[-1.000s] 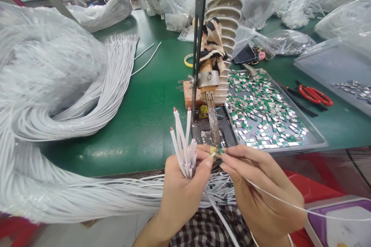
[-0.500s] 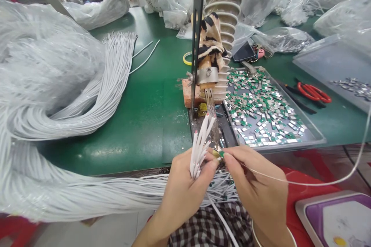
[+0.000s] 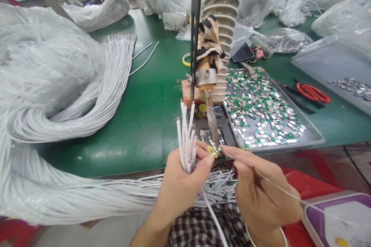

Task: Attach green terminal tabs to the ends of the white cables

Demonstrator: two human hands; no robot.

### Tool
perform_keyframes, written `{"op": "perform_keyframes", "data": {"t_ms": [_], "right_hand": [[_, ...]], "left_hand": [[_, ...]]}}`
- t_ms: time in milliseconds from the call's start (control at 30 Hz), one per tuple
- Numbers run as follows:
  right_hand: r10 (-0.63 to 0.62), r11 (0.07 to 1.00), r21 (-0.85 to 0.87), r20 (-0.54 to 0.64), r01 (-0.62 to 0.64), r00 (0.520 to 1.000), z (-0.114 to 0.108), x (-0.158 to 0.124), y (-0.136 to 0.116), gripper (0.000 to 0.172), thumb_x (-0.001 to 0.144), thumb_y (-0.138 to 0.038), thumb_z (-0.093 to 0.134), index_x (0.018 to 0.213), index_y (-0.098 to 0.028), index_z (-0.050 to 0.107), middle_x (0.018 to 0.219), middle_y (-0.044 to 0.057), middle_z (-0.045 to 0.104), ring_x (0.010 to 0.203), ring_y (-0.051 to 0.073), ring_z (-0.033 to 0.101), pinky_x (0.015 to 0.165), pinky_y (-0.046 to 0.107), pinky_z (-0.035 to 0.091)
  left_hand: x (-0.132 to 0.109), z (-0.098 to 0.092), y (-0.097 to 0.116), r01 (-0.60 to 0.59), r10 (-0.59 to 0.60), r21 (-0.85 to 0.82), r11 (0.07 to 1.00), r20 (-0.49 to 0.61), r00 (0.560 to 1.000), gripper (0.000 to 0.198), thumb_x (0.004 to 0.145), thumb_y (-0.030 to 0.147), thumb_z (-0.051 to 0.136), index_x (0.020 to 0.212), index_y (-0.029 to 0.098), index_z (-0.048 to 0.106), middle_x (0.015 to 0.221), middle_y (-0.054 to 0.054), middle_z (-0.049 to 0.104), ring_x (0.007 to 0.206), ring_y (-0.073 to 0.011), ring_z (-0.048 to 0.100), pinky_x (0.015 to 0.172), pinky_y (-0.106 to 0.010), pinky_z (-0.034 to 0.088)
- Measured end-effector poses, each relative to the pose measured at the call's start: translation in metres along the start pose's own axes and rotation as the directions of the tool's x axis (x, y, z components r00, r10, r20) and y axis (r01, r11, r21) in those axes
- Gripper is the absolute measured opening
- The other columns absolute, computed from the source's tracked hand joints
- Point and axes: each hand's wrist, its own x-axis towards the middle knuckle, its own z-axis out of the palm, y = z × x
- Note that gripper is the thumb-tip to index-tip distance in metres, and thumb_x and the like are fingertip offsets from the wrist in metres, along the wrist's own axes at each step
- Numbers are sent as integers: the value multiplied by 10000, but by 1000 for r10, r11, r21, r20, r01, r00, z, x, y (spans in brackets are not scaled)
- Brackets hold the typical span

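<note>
At the left, a large bundle of white cables is laid over a green desk. Toward the middle, a small bunch of cut cables (their tips reddish) is gripped upright in the left hand. Just beyond, a soldering iron is pointed downward. Near its tip, a thin wire is pinched by the right hand. Farther right, green-and-silver pieces are scattered in a tray.
</note>
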Motion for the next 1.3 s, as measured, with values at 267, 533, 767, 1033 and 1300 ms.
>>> {"op": "perform_keyframes", "data": {"t_ms": [267,533,767,1033,1300], "right_hand": [[-128,975,-178,44,134,991,2,10,-6,219,814,18,681,957,-142,723,989,43,720,897,116,691,877,211,589],[-103,975,-184,119,124,988,-4,6,-10,177,836,-40,685,969,-152,718,985,38,725,913,127,697,854,225,604],[84,993,-89,125,-73,989,-4,1,-4,310,889,-34,545,1113,-209,671,882,10,736,772,132,710,736,261,619],[44,992,-118,31,-40,999,-1,-6,-4,315,860,-24,596,1119,-190,665,996,24,745,888,147,718,815,259,615],[-108,953,-279,45,116,993,1,2,-7,329,827,-25,672,1088,-223,705,1012,37,720,889,161,691,780,280,627]], "left_hand": [[3,-1,0,-30,29,-76,997,-4,1000,163,821,102,630,683,186,625,826,29,627,748,-95,584,693,-184,459],[1,-3,-1,15,-10,-98,995,46,999,157,812,97,638,676,173,612,818,9,612,741,-111,582,678,-207,455],[-7,-1,-4,-24,24,-39,999,9,1000,154,798,71,632,687,177,619,834,7,659,765,-111,615,695,-195,471],[-4,-2,-1,-45,45,24,999,-2,999,175,810,75,610,670,181,614,822,17,669,754,-105,614,702,-193,472],[2,-1,8,-71,72,46,996,-13,997,174,811,78,611,670,178,615,805,11,659,752,-118,610,704,-210,472]]}}
